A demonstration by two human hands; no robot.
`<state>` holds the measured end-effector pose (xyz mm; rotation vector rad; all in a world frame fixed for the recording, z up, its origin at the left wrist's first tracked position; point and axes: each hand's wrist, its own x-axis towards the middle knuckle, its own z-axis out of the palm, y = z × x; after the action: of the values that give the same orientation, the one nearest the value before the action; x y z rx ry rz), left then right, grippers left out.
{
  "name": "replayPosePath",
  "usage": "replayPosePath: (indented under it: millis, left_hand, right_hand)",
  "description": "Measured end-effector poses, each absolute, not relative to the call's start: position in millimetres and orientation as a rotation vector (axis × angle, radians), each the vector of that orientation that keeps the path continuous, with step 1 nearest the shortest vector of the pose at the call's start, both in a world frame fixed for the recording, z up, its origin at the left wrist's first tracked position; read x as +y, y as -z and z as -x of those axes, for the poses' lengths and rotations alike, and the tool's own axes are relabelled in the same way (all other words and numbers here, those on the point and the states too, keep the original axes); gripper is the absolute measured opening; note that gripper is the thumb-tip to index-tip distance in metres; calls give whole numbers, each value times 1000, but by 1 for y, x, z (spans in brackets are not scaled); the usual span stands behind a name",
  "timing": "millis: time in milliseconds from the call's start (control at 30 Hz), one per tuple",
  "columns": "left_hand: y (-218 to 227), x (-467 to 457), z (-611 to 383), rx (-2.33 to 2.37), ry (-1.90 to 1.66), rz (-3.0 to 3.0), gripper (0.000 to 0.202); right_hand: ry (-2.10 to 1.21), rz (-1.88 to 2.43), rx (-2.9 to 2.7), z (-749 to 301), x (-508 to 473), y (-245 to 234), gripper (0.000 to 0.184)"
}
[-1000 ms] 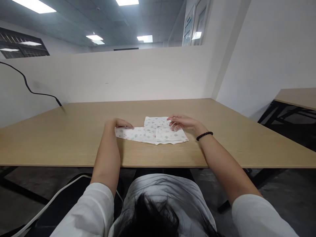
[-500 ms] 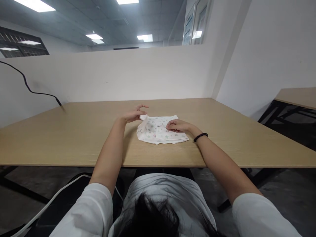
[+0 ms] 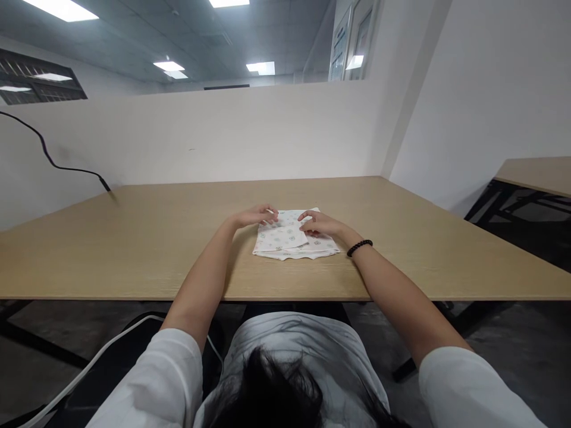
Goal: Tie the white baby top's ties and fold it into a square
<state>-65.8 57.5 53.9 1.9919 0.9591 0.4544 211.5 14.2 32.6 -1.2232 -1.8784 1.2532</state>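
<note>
A white cloth piece with a small print, perhaps a garment, lies folded on the wooden table. Its left part is turned inward as a flap over the layer below. My left hand rests at the cloth's upper left, fingers stretched out and slightly apart, open. From the right, my right hand reaches over the cloth, its curved fingers apart and their tips at the flap's right edge. Neither hand shows a grip on the fabric. A dark beaded bracelet circles my right wrist.
The cloth lies near the front edge of the table. A low white partition rises behind it. A black cable hangs at the left, and another table stands at the far right.
My left hand has moved right, bringing the lifted left side of the cloth over and down flat, and has let it go. My right hand's fingers have spread slightly.
</note>
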Motion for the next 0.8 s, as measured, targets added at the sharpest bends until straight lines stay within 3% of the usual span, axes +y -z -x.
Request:
replayPosePath:
  millis: [233, 367, 500, 600, 800]
  left_hand:
    - [-45, 58, 59, 1184, -21, -2321, 56]
    - [-49, 47, 40, 1290, -2, -2587, 62]
    - [-37, 28, 13, 1244, -90, -2700, 70]
    - [-17, 17, 1, 1285, 20, -2594, 75]
    - [-16, 4, 11, 1309, 49, -2654, 83]
  right_hand:
    - [-1176, 1270, -2088, -214, 20, -27, 26]
    - [-828, 1223, -2191, -209, 25, -21, 18]
    - [-313, 1209, -2286, -198, 21, -7, 41]
    - [-256, 1376, -2503, -189, 13, 8, 58]
    - [-36, 1410, -2585, -184, -8, -6, 67]
